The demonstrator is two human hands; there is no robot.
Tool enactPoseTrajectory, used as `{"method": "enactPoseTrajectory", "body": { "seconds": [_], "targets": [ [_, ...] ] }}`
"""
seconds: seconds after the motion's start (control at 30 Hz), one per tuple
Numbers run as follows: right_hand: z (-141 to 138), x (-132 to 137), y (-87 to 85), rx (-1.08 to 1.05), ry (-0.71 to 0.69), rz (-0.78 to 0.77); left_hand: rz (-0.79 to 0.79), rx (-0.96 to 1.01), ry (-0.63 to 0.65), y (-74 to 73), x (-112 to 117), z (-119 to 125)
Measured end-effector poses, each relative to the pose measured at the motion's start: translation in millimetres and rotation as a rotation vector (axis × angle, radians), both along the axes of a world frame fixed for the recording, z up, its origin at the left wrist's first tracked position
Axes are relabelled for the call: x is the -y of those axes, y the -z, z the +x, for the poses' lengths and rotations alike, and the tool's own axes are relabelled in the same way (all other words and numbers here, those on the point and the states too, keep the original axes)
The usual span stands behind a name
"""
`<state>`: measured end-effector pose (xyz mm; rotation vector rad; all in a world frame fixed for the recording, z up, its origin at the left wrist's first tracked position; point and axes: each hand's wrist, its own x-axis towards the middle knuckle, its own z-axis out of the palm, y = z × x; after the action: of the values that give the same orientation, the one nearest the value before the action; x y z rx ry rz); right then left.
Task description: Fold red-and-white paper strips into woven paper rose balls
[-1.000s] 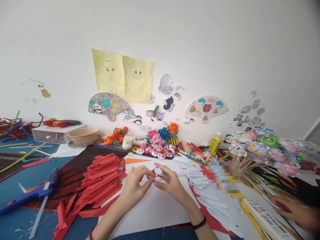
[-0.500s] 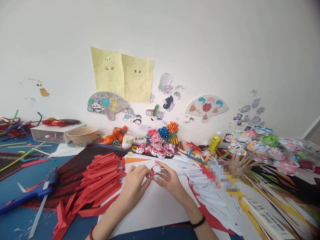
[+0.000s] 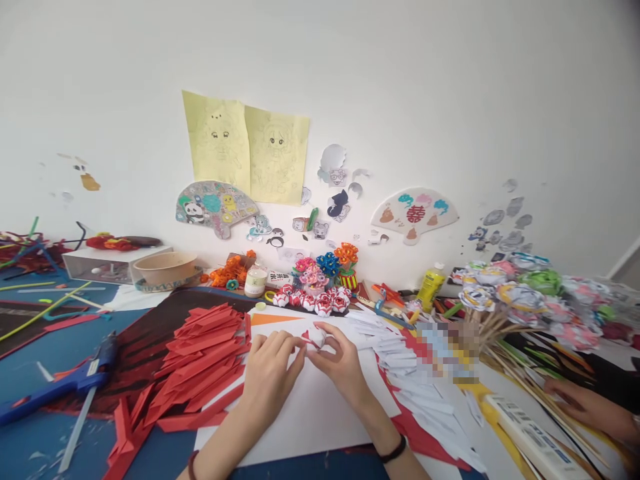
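A small red and white folded-paper flower [image 3: 314, 338] is held up above a white sheet of paper [image 3: 320, 420]. My left hand [image 3: 274, 363] pinches its left side between thumb and fingertips. Around its right side curl the thumb and fingers of my right hand [image 3: 340, 360]. Part of the flower is hidden by the fingers. To the left lies a heap of folded red paper strips [image 3: 205, 360]; folded white paper strips [image 3: 410, 380] spread out on the right. Behind the hands stands a row of finished red and white paper flowers [image 3: 323, 304].
A blue glue gun [image 3: 90, 373] lies at left. Another person's hand [image 3: 585, 403] reaches in at right, over thin sticks. Paper flowers on sticks [image 3: 500, 293], a yellow bottle [image 3: 431, 287], a round tan bowl [image 3: 166, 268] and a jar [image 3: 255, 283] line the back near the wall.
The paper flower has turned in my fingers and shows a different side. Another person's hand has come into view at the right edge.
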<state>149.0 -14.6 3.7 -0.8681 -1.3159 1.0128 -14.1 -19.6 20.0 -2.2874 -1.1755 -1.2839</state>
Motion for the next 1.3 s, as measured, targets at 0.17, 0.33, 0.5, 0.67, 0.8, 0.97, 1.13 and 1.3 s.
{"method": "enactPoseTrajectory", "body": {
  "seconds": [0.17,0.33,0.5,0.67,0.8,0.97,1.13,1.3],
  "targets": [
    [3.3,1.2,-6.3,-0.045,-0.038,-0.002,-0.365,0.224,0.132,-8.5,-1.6,-3.9],
    [4.4,0.9,-6.5,-0.054,-0.063,0.030,-0.574,0.406,0.277,-13.0,-5.9,-5.7],
    [4.6,1.3,-7.2,-0.043,-0.085,0.055,-0.708,0.547,0.342,-13.2,-8.8,-6.6],
    [5.0,3.8,-10.0,-0.032,-0.123,0.086,-0.812,0.606,0.366,-13.2,-8.9,-6.8],
    [5.4,3.6,-10.3,-0.031,-0.138,0.094,-0.822,0.601,0.364,-14.1,-8.6,-6.3],
    [5.6,4.1,-11.1,-0.025,-0.139,0.097,-0.674,0.523,0.356,-12.7,-8.7,-7.2],
    [7.6,4.8,-11.8,0.015,-0.156,0.103,-0.537,0.367,0.297,-11.0,-7.0,-8.0],
    [9.5,2.4,-9.5,0.040,-0.156,0.113,-0.484,0.234,0.225,-12.8,-3.7,-5.9]
  ]
}}
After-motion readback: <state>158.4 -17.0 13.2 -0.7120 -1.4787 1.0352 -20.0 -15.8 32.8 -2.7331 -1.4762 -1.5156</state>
